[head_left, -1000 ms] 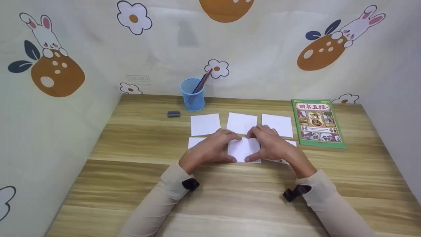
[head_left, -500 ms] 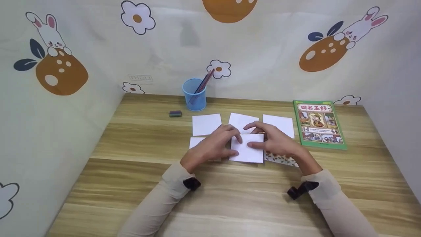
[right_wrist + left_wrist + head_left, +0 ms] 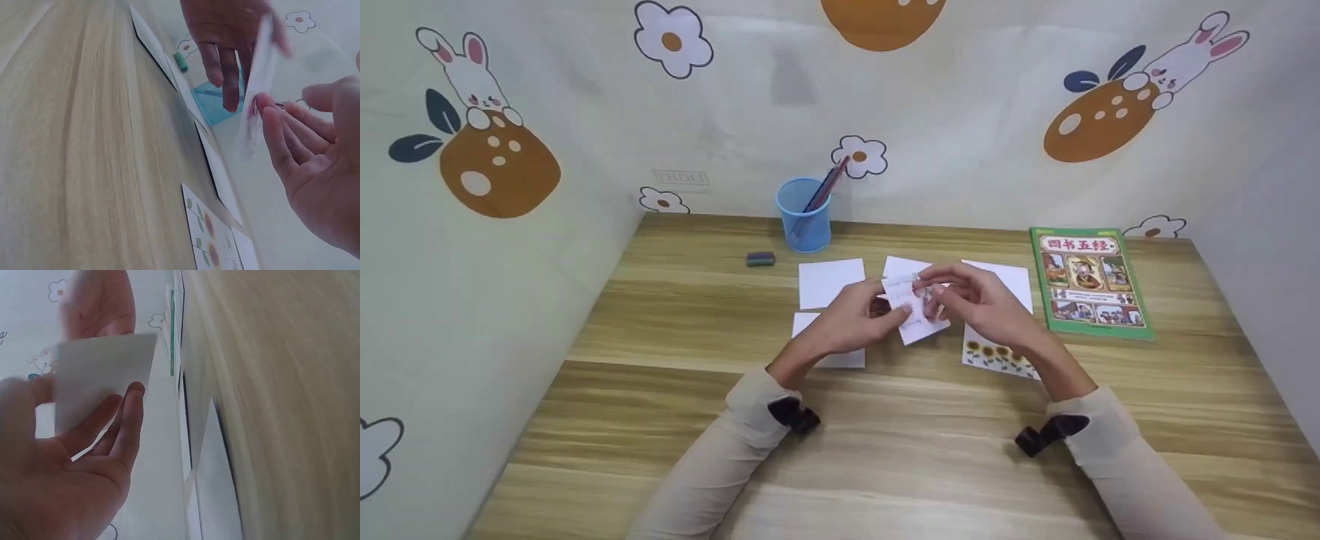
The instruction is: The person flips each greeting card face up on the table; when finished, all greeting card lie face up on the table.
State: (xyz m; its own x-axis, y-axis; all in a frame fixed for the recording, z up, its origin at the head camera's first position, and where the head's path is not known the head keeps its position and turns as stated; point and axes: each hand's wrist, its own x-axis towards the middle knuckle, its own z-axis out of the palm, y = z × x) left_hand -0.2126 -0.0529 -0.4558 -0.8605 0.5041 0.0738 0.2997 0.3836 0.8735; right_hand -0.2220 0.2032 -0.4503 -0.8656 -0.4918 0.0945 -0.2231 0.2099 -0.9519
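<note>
A square white card (image 3: 921, 328) with faint print and pink marks on the side facing up is tilted above the table. My left hand (image 3: 849, 322) holds it by its left part, thumb on the printed side and fingers on the blank back (image 3: 101, 363). My right hand (image 3: 997, 309) is at the card's right side, its fingertips right at the printed face in the right wrist view, thumb apart from them. Below my right hand lies a card with sunflowers (image 3: 997, 356), partly covered. Beneath my left hand sits a white card (image 3: 844, 360), largely hidden.
Behind the hands lie three white cards, left (image 3: 831, 283), middle (image 3: 901, 265) and right (image 3: 1011, 281). A blue pencil cup (image 3: 806, 225) and a small dark eraser-like block (image 3: 760, 259) stand near the back wall. A green-edged book (image 3: 1091, 285) lies at right.
The card lay flat white side up in the front middle; now it is lifted, turned over and tilted in my left hand. My right hand has come off its edge, and more sunflowers show.
</note>
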